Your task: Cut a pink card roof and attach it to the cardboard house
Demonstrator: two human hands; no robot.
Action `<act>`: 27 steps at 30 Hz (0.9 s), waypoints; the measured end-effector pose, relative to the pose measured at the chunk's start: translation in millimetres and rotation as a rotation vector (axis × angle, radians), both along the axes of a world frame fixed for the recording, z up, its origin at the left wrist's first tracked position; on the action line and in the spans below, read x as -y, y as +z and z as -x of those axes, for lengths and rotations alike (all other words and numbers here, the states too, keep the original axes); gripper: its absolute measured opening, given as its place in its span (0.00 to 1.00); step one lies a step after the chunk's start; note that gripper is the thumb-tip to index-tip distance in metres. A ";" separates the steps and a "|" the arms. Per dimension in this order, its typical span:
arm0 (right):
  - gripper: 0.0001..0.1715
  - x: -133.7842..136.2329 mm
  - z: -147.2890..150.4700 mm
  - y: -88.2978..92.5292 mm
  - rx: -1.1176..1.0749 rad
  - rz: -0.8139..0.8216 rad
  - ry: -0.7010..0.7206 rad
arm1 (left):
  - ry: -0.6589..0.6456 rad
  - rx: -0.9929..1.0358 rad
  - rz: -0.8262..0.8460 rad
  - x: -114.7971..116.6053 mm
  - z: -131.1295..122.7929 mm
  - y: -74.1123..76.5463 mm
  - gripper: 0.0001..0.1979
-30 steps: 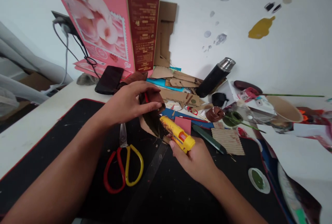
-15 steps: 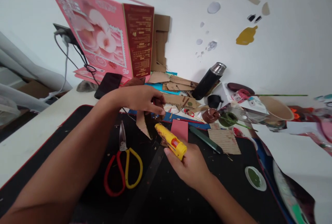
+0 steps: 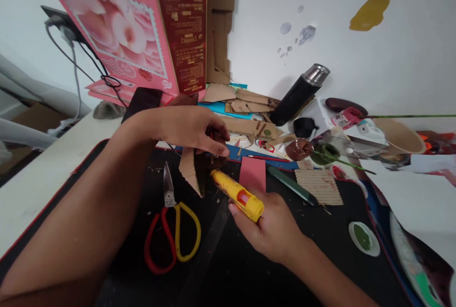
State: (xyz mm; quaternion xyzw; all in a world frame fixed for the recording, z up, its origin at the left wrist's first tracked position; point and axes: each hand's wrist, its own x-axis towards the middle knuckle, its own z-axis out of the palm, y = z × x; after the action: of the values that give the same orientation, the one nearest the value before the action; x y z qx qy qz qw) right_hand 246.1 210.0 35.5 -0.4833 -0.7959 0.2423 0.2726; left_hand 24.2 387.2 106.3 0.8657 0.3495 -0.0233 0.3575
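My left hand (image 3: 185,129) reaches over the black mat (image 3: 107,169), its fingers pinched on a small dark brown piece with a red bit at the fingertips. Below it hangs a pointed cardboard piece (image 3: 188,174). My right hand (image 3: 270,228) grips a yellow glue gun (image 3: 237,194), whose nozzle points up-left toward the brown piece, close to it. Red and yellow scissors (image 3: 171,221) lie on the mat under my left forearm.
A tall pink box (image 3: 142,27) stands at the back with a phone (image 3: 140,100) at its foot. Cardboard scraps (image 3: 245,129), a black flask (image 3: 297,96), a pink card (image 3: 252,174), corrugated card (image 3: 318,186) and a paper cup (image 3: 401,138) crowd the right.
My left hand moved away from me toward the cardboard pile with the brown piece. The glue gun stayed under it, its nozzle following. The view shifted slightly.
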 end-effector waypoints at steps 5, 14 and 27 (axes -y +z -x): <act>0.14 -0.6 3.4 7.3 -0.013 0.026 0.030 | -0.022 0.000 -0.036 2.4 -0.2 5.5 0.25; 0.13 -1.4 4.0 12.6 -0.010 0.090 0.077 | -0.060 -0.004 -0.034 6.8 -0.6 9.4 0.25; 0.18 0.8 5.4 13.5 0.113 0.220 0.109 | -0.068 -0.010 -0.059 18.8 -8.0 18.4 0.21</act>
State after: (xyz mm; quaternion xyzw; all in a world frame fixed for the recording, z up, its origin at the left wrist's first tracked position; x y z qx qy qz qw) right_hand 240.7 209.2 49.0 -0.4790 -0.8037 0.3149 0.1594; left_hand 32.2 368.3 124.8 0.8871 0.3221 -0.0295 0.3292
